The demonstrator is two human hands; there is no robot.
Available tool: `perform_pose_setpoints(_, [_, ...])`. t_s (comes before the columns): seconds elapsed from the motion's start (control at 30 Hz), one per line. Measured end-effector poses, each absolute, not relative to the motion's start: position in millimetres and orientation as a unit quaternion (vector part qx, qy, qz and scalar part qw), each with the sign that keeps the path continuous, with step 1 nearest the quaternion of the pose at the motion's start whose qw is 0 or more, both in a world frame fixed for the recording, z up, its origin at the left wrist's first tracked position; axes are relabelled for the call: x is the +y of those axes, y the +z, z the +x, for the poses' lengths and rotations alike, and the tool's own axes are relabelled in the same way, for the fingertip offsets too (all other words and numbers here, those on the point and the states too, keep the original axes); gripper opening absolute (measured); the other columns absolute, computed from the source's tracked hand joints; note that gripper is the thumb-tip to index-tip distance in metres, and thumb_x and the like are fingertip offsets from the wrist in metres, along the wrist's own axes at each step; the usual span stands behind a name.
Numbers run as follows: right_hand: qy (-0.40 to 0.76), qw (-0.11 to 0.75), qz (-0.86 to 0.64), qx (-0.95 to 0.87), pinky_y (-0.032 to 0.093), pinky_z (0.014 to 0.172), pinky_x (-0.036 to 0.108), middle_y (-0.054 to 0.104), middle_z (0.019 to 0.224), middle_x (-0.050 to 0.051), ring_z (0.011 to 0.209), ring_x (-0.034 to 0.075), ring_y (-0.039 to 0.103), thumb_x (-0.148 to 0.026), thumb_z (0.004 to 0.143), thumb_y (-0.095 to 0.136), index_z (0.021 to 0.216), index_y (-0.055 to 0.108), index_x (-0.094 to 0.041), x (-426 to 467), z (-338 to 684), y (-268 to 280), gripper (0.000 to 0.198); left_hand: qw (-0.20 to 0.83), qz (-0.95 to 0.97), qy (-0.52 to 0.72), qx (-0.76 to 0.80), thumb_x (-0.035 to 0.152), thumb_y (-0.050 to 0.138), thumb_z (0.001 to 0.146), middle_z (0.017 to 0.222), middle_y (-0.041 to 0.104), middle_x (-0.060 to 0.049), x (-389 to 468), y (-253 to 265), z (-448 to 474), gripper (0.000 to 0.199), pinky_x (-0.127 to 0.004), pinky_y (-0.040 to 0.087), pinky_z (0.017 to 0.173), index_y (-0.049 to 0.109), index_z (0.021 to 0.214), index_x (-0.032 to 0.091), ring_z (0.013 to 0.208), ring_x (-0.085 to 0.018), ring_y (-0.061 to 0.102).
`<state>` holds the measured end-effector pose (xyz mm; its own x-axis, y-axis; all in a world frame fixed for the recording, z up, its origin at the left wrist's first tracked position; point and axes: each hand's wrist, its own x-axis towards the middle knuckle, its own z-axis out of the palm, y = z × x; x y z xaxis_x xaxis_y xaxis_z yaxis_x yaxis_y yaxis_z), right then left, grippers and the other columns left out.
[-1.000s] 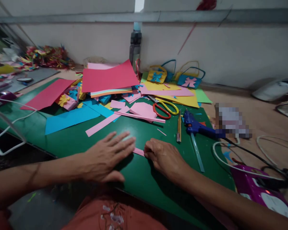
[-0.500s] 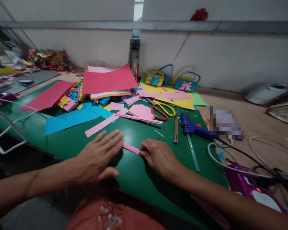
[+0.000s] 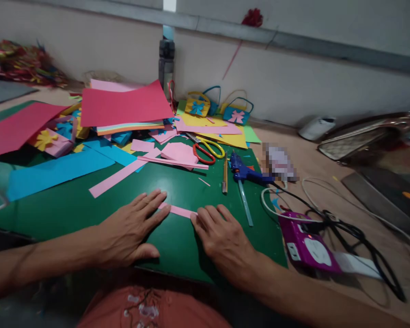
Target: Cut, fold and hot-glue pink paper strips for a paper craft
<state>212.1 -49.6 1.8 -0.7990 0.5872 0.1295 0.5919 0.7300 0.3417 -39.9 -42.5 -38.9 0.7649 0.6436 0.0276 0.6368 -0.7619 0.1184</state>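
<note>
Pink paper strip (image 3: 181, 211), lying on the near part of a green surface (image 3: 71, 196), engaged at both ends by a person's bare hands. The surface, broadest of the elements, gives the strip a firm, flat backing, the probable reason for keeping it down rather than in the air. Toward the rear, a red sheet (image 3: 126, 104) tops a stack of coloured paper; its position well apart from the hands seemingly keeps such stock out of their way. A long blue paper piece (image 3: 54, 180) lies farther to the left.

The left hand (image 3: 133, 234) is palm down, fingers extended and thumb spread; its fingertips rest over the strip's left end without enclosing it, apparently as a weight against sliding. The right hand (image 3: 222, 237) has bent fingers, its grip drawn together, thumb against forefinger, on the strip's right end, an arrangement suited to fine control. Whether the paper is folded under those fingertips cannot be told.

Beyond the right hand, a blue glue gun (image 3: 242, 169) lies with its nozzle pointing away from the person, a sensible orientation for a tip that may be hot. Scissors (image 3: 205, 161) lie handles nearer the person, presumably for easy pick-up. A yellow cutter (image 3: 225, 172) lies between these two tools. Smallest is a pink sliver (image 3: 204, 181), probably an offcut, just beyond the strip.
</note>
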Motion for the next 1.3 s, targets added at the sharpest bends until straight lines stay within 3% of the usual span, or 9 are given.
perform_pose_setpoints(0.23, [-0.236,-0.014,-0.382,-0.893,0.037,0.079,0.039,0.063,0.090,0.009,0.083,0.023,0.051,-0.003,0.076,0.051,0.098,0.064,-0.010,-70.2,248.4,-1.1,0.027,0.002,0.924,0.087,0.372,0.067,0.032,0.086,0.150,0.022,-0.015,-45.3,-51.0,-68.0,0.085,-0.046,0.022,0.111,0.008,0.148,0.014,0.139,-0.032,0.020])
perform_pose_setpoints(0.5, [-0.257,0.004,-0.373,-0.892,0.041,0.076,0.038,0.062,0.085,0.008,0.078,0.021,0.054,0.003,0.073,0.047,0.092,0.065,-0.013,-66.8,250.9,-3.5,0.031,-0.059,0.868,0.021,0.493,0.071,0.019,0.086,0.144,0.036,-0.018,-37.8,-40.6,-98.0,0.083,-0.047,0.027,0.107,0.042,0.136,0.008,0.134,-0.032,0.032])
perform_pose_setpoints(0.67, [-0.268,0.027,-0.374,-0.887,0.043,0.076,0.038,0.063,0.083,0.008,0.079,0.022,0.055,0.004,0.073,0.042,0.094,0.065,-0.014,-65.2,249.8,-6.2,0.036,-0.059,0.797,0.064,0.598,0.056,0.017,0.093,0.142,0.037,-0.022,-39.0,-24.9,-95.9,0.072,-0.052,0.025,0.108,0.043,0.133,0.002,0.134,-0.034,0.032])
perform_pose_setpoints(0.77, [-0.274,0.038,-0.374,-0.885,0.043,0.078,0.039,0.063,0.083,0.009,0.081,0.022,0.056,0.006,0.072,0.041,0.093,0.065,-0.014,-65.4,249.4,-7.9,0.038,0.002,0.869,0.124,0.479,0.059,0.025,0.091,0.151,0.020,-0.019,-55.9,-24.2,-74.3,0.077,-0.044,0.022,0.111,0.018,0.145,0.005,0.140,-0.030,0.014])
perform_pose_setpoints(0.83, [-0.277,0.045,-0.373,-0.884,0.042,0.080,0.040,0.064,0.084,0.009,0.082,0.023,0.057,0.006,0.071,0.041,0.094,0.065,-0.013,-65.9,250.5,-8.7,0.038,0.065,0.928,0.077,0.358,0.062,0.031,0.089,0.151,0.021,-0.014,-61.9,-27.9,-66.8,0.079,-0.042,0.021,0.112,0.011,0.147,0.013,0.141,-0.026,0.014])
perform_pose_setpoints(0.93, [-0.265,0.048,-0.383,-0.884,0.041,0.081,0.040,0.064,0.084,0.007,0.081,0.022,0.057,0.007,0.070,0.041,0.095,0.064,-0.014,-67.3,253.9,-8.4,0.040,0.066,0.938,0.025,0.338,0.062,0.030,0.089,0.150,0.028,-0.011,-51.8,-34.3,-83.3,0.072,-0.046,0.020,0.112,0.018,0.146,0.020,0.139,-0.026,0.021])
perform_pose_setpoints(1.07, [-0.223,0.046,-0.397,-0.889,0.039,0.084,0.041,0.064,0.090,0.007,0.086,0.022,0.056,0.006,0.071,0.042,0.100,0.062,-0.016,-68.7,253.0,-6.7,0.041,-0.087,0.838,0.084,0.532,0.050,0.028,0.094,0.136,0.046,-0.020,-25.7,-27.7,-114.7,0.056,-0.058,0.022,0.106,0.046,0.130,0.010,0.133,-0.035,0.033])
perform_pose_setpoints(1.2, [-0.179,0.035,-0.391,-0.902,0.035,0.088,0.043,0.063,0.096,0.007,0.089,0.021,0.053,-0.002,0.077,0.049,0.106,0.060,-0.018,-65.2,240.0,-5.0,0.035,-0.092,0.864,0.150,0.471,0.035,0.036,0.096,0.141,0.042,-0.015,-28.4,-11.8,-77.4,0.042,-0.052,0.021,0.111,0.043,0.130,0.011,0.133,-0.030,0.032])
perform_pose_setpoints(1.3, [-0.162,0.025,-0.390,-0.906,0.032,0.091,0.045,0.062,0.099,0.007,0.091,0.021,0.052,-0.008,0.079,0.053,0.110,0.059,-0.019,-61.9,230.6,-4.3,0.033,0.001,0.949,0.123,0.291,0.051,0.039,0.092,0.148,0.030,-0.014,-37.7,-11.5,-25.7,0.063,-0.051,0.023,0.110,0.028,0.141,0.013,0.139,-0.029,0.020])
